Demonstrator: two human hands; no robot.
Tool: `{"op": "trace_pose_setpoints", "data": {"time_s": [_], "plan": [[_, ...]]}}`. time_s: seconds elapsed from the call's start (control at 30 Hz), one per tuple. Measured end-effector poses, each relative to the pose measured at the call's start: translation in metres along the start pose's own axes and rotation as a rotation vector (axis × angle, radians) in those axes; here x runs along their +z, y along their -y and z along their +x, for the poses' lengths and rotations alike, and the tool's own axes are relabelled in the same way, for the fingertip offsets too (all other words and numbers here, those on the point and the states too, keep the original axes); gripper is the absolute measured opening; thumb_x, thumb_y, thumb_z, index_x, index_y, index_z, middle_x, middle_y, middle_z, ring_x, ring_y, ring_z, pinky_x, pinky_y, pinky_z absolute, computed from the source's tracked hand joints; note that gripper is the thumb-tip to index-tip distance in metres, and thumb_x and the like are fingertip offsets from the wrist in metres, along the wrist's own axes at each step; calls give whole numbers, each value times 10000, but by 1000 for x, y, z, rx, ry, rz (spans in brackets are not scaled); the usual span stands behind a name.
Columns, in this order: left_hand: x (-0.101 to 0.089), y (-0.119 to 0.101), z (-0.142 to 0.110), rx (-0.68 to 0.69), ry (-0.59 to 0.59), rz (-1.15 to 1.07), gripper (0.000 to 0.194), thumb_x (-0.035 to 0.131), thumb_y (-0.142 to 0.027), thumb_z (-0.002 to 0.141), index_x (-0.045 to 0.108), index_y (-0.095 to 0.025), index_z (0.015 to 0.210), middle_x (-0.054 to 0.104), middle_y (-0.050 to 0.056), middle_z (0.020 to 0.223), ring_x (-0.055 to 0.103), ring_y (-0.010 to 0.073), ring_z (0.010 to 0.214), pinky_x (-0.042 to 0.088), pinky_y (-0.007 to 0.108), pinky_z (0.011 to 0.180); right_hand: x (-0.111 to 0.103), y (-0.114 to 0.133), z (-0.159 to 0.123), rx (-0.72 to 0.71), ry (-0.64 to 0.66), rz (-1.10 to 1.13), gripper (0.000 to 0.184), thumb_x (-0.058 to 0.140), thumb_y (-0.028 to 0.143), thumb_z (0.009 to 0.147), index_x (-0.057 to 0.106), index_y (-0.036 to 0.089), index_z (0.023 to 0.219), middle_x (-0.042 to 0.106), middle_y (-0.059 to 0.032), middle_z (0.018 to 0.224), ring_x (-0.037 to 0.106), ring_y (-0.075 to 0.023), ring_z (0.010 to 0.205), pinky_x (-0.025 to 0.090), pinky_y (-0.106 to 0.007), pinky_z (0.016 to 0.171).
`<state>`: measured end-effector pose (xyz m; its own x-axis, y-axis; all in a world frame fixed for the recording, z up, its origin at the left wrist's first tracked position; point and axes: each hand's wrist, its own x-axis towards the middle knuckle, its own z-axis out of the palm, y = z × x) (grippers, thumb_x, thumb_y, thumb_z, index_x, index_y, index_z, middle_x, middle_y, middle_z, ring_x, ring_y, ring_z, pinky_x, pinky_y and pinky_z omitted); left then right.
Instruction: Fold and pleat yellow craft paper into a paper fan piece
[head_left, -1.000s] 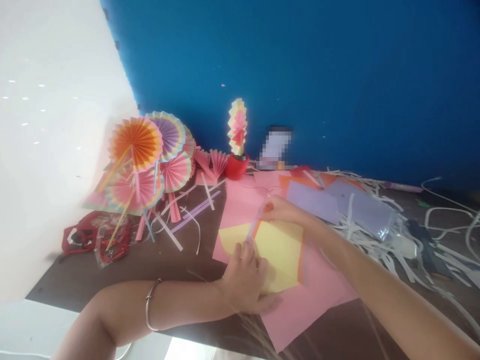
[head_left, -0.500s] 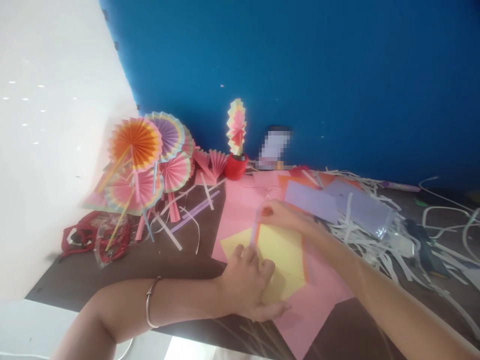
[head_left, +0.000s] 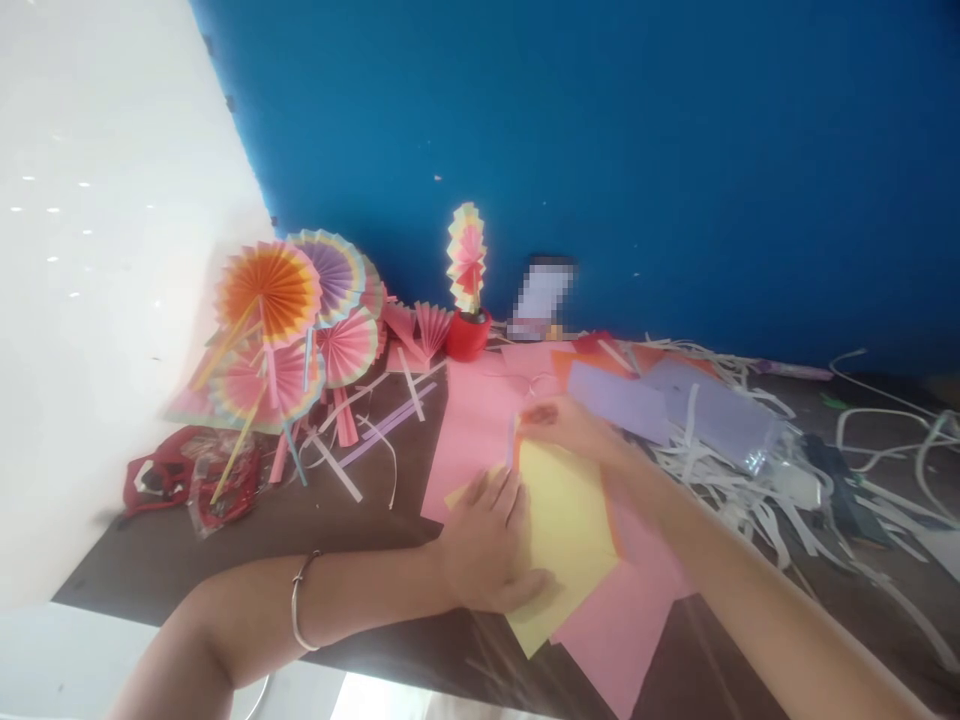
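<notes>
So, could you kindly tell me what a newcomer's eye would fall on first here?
Probably the cluster of pleated paper fans at the left of the table, with a bright orange one at its top. Next might come the red pot by the blue wall, with a pleated paper piece upright in it. Front and centre, the left hand lies on a yellow sheet, the right hand at its far edge.

Lying slanted over pink paper (head_left: pixel 622 635) on the table (head_left: pixel 330 515): yellow paper (head_left: pixel 568 530), partly covered, one corner pointing near, with an orange edge (head_left: pixel 615 525) showing along the right and a narrow purple-and-orange strip (head_left: pixel 514 448) at the far left.
</notes>
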<state>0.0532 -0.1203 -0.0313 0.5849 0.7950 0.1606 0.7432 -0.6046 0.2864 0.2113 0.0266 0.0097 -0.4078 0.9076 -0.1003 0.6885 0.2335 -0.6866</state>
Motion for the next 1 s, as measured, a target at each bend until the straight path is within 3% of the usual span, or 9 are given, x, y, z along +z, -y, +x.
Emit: {"op": "trace_pose_setpoints", "data": {"time_s": [0.1,0.23,0.87,1.0], "plan": [[1,1,-1,-1,0,12,809,234,-610,842,315,17,1348,356,225,1398,259,351,1321,139,455,1087,1,-7,3,-6,9,63,203,611,354,664,642,161,717,670,-39,697,611,-179,654,468,-273,589],[2,1,-1,13,0,38,817,206,-611,850,310,27,1349,354,235,1396,256,358,1320,127,460,1086,3,-7,3,-18,-46,-12,228,571,383,709,630,167,671,658,-37,676,601,-182,656,453,-275,581],[5,2,-2,24,-31,20,818,218,-620,841,331,17,1342,391,233,1373,275,362,1312,155,488,1070,15,-6,3,-18,-142,-138,185,557,329,707,632,165,668,664,-37,708,593,-177,687,439,-289,644],[1,1,0,3,15,21,808,224,-613,844,329,12,1344,377,230,1385,261,357,1319,153,487,1070,17,-8,3,-20,-156,-121,171,555,309,703,642,164,680,672,-44,729,596,-180,696,446,-297,669]]}}
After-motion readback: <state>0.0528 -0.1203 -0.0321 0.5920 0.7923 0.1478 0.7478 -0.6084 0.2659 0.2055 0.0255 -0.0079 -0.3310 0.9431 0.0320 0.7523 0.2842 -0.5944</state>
